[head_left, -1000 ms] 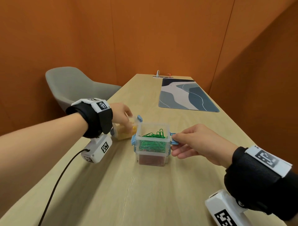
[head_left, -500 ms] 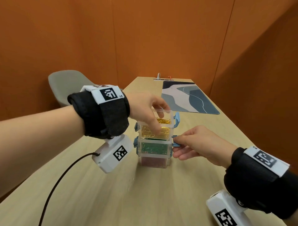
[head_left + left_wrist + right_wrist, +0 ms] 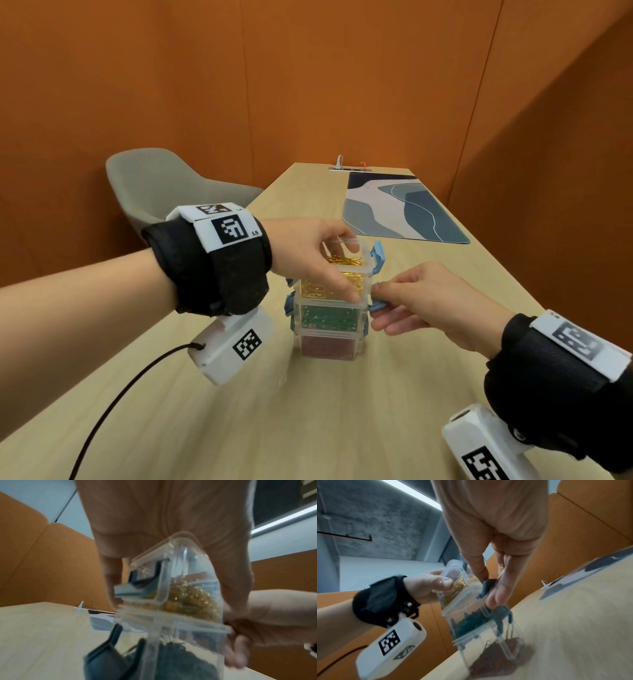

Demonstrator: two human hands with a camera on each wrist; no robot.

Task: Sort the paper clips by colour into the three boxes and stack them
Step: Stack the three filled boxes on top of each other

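Three clear plastic boxes stand stacked on the table. The bottom box holds red clips, the middle box green clips, the top box gold clips. My left hand grips the top box from above, thumb on its near wall, fingers over the far rim. My right hand pinches the blue latch on the right side of the middle box. The left wrist view shows the gold-clip box close up under my palm. In the right wrist view the stack leans, with the latch between thumb and fingers.
A patterned blue-grey mat lies at the far right of the table, a cable port at its far edge. A grey chair stands left of the table. Orange walls close in on all sides. A black cable trails from my left wrist.
My left hand lifted the gold-clip box from the table at the left and set it on top of the green-clip box. My right hand stayed on the blue latch.
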